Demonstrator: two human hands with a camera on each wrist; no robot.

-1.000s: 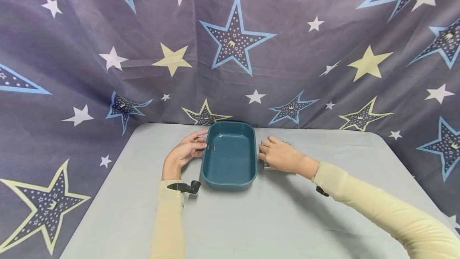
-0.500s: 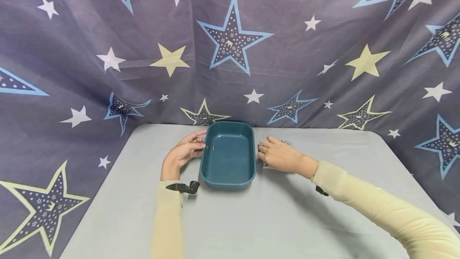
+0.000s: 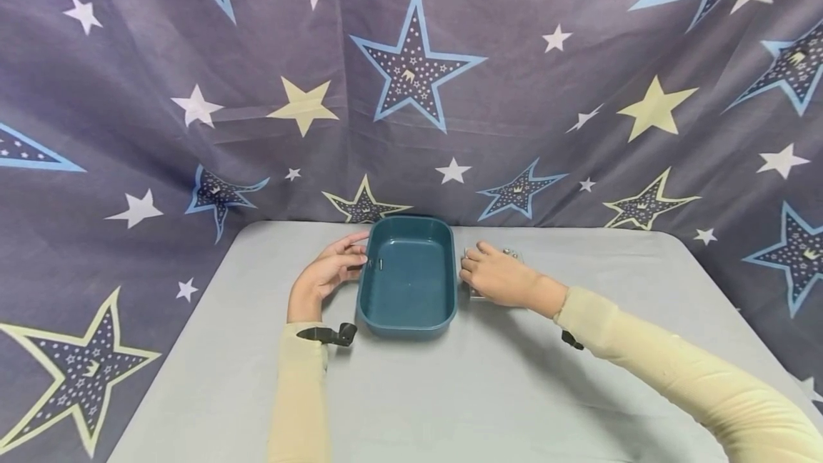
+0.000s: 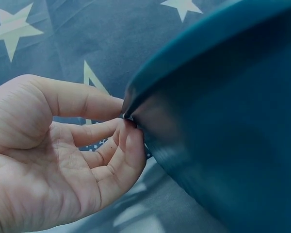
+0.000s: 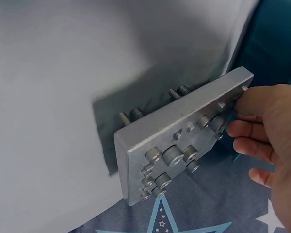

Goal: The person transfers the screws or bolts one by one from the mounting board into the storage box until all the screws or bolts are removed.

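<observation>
My left hand (image 3: pixel 326 276) is at the left side of a teal plastic bin (image 3: pixel 406 329), thumb and fingertips pinching its rim in the left wrist view. To the bin's right, my right hand (image 3: pixel 504 279) bends over a thick grey metal plate (image 5: pixel 184 116). Several socket head screws (image 5: pixel 172 155) of different sizes stand in the plate, some threaded ends showing on its other side. At the plate end nearest the bin, my right thumb and fingers pinch a screw, mostly hidden by them. Inside the bin, near its left wall, is a small shiny metal piece (image 3: pixel 381 264).
A pale grey cloth covers the table (image 3: pixel 411 406). Behind it hangs a purple-grey curtain (image 3: pixel 257 41) with stars, close to the bin's far end. Each wrist wears a black camera strap.
The head view shifts slightly. Both hands, the bin and the plate keep their places; the right fingers move only a little at the plate.
</observation>
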